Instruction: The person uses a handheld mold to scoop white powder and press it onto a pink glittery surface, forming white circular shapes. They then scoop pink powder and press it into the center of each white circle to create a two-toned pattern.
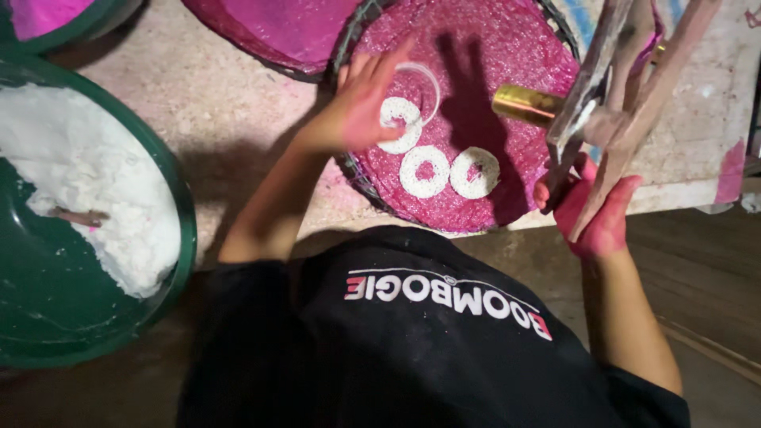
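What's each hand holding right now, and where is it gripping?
The right hand grips a bundle of flat sticks at its lower end. The left hand holds nothing; its fingers rest at a white ring on the pink tray.

Three white ring-shaped pieces on a round tray (507, 87) coated in magenta powder. Leftmost ring (399, 123) partly under the fingers, gritty white, lying flat. Middle ring (425, 171) and right ring (475, 172) flat, side by side, touching or nearly so, near the tray's near edge. Thin clear hoop (426, 83) just beyond the leftmost ring, resting on the powder, partly hidden by fingertips.
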